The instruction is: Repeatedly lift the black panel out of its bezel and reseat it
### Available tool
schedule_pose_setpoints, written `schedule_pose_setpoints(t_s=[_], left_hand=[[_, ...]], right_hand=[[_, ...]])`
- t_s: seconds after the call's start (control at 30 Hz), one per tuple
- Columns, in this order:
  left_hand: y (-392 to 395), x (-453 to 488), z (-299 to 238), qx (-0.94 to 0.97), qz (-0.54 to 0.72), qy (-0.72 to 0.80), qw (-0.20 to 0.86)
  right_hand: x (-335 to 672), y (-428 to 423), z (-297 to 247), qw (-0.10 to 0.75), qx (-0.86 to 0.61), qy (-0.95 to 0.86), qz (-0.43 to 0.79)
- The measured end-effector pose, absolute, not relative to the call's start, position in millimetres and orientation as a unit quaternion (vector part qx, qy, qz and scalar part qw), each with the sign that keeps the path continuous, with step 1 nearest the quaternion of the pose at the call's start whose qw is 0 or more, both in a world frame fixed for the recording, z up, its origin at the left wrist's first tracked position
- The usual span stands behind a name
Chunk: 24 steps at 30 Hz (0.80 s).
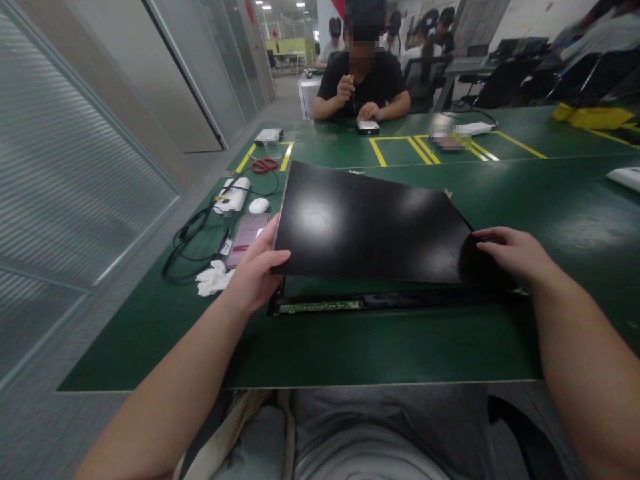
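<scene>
A large glossy black panel (370, 223) is tilted up at its near edge above a thin frame with a green circuit strip (320, 307) lying on the green table (380, 347). My left hand (255, 270) grips the panel's near left corner, thumb on top. Fingers of my right hand (515, 253) are curled over the panel's near right corner.
Left of the panel lie a phone (247, 238), a white mouse (259, 205), a white box with black cables (231, 195), a crumpled white cloth (213, 278) and red scissors (264, 165). A person in black (363, 83) sits across the table, working on a small device (367, 125).
</scene>
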<state>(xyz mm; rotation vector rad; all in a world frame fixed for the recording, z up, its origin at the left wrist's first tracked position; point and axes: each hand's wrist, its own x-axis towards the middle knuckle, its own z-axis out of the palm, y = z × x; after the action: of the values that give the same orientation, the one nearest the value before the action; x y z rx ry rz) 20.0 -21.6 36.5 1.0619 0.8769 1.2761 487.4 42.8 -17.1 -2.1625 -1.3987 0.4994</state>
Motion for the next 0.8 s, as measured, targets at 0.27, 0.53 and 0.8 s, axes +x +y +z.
schedule_pose_setpoints(t_s=[0.27, 0.53, 0.8], left_hand=[[-22, 20, 37, 0.461, 0.548, 0.368, 0.593], [-23, 20, 36, 0.461, 0.556, 0.364, 0.589], [-20, 17, 27, 0.519, 0.572, 0.293, 0.564]], right_hand=[[483, 41, -12, 0.256, -0.803, -0.503, 0.191], [478, 38, -5, 0.277, -0.805, -0.485, 0.2], [479, 39, -11, 0.343, -0.796, -0.457, 0.2]])
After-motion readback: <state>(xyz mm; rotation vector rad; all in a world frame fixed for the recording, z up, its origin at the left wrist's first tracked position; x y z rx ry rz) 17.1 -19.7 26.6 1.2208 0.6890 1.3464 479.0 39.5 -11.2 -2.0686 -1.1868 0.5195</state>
